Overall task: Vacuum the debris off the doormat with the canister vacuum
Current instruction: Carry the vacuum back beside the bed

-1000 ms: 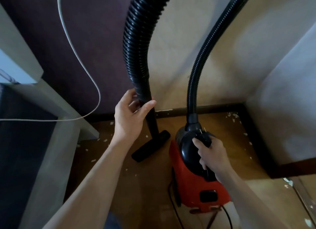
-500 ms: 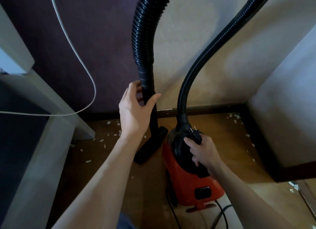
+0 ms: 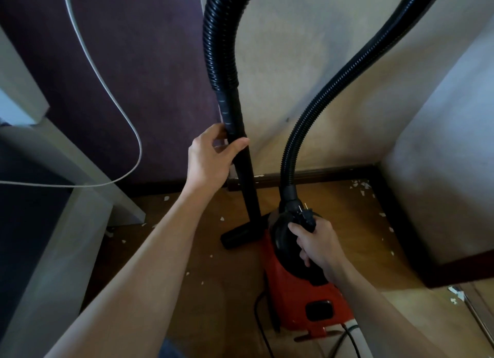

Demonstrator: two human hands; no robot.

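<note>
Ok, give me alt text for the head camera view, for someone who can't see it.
A person's left hand grips the black wand of a red canister vacuum while the right hand grips the canister by its top. The ribbed hose arches up out of frame, the nozzle rests on a brown floor, and white scraps lie scattered around.

Red canister vacuum [image 3: 291,290], black-topped, stands on the brown floor [image 3: 347,237]. Its ribbed black hose [image 3: 219,42] arches overhead to a rigid wand [image 3: 251,192]; the floor nozzle [image 3: 238,237] rests beside the canister. White debris flecks [image 3: 359,185] lie scattered around.
</note>
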